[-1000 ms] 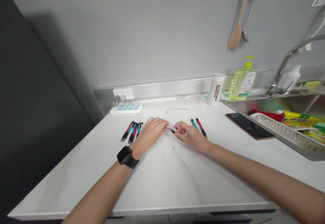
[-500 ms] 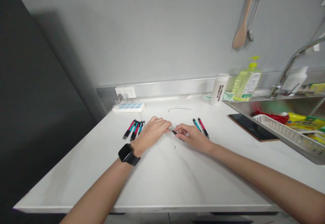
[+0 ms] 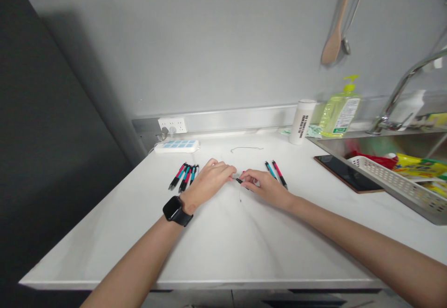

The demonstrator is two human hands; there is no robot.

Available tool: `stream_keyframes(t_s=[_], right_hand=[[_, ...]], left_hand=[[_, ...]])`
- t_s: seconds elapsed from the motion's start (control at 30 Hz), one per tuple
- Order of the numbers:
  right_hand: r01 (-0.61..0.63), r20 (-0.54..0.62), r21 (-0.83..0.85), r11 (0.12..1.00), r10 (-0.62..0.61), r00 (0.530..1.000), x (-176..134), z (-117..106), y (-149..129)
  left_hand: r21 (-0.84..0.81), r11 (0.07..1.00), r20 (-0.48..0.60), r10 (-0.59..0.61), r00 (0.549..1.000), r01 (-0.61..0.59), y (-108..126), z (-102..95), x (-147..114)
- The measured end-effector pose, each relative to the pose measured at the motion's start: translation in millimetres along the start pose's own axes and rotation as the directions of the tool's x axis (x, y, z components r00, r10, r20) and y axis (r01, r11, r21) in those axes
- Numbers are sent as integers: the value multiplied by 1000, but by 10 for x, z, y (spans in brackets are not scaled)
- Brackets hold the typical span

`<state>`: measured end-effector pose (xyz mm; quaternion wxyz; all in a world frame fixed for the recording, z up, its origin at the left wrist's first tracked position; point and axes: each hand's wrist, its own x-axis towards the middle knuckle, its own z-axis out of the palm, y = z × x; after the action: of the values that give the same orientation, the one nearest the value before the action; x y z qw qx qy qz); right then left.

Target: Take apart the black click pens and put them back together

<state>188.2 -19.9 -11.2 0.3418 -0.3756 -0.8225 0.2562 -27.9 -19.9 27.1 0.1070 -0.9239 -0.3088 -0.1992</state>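
Note:
Above the middle of the white counter, my left hand has its fingers closed on one end of a pen. My right hand pinches the pen's dark part from the other side. Most of the pen is hidden by the fingers. A thin strand with a dark tip lies or hangs just below the pen; which, I cannot tell. Beside my left hand lie several red and blue pens with black grips. Past my right hand are a blue pen and a red pen.
A thin bent strand lies behind my hands. At the back left is a power strip. To the right are a white cylinder, a soap bottle, a phone and a sink with a perforated white basket.
Both hands stay almost in place around the pen. The view has shifted very slightly, and a little red now shows by my right fingers.

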Motion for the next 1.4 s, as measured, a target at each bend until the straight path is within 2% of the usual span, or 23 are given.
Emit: stream_keyframes(t_s=[0.23,0.43,0.6,0.7,0.83,0.9,1.0,1.13,1.3,1.4], right_hand=[[30,14,-15,999,-30,999,0,10,7],[40,-16,-12,999,-40,999,12,15,14],[-90,-74,66,994,95,993,29,38,45],[-161,-143,161,974,184,973,42,47,100],[-191,-190,222,956,235,953,63,36,158],[-195,-196,199,960,234,952,67,32,170],[-188,-198,170,967,221,955,64,33,169],[-199,-187,159,967,227,956,56,37,155],[-210,-162,174,962,238,958,57,48,154],[-207,-155,164,965,232,960,59,56,158]], left_hand=[[-27,1000,-5,6,1000,-6,34,10,19],[-84,995,-5,-54,999,53,93,-15,20],[-45,992,-20,-122,992,121,76,-8,10],[15,987,59,-159,986,158,70,35,11],[-52,998,218,-7,976,19,82,158,6],[-120,992,233,56,971,-29,85,221,-1],[-187,982,224,68,972,-25,67,270,-14],[-182,983,238,15,971,29,22,238,-31],[-122,959,256,-220,941,257,40,192,-26],[-142,932,241,-293,925,333,53,216,-18]])
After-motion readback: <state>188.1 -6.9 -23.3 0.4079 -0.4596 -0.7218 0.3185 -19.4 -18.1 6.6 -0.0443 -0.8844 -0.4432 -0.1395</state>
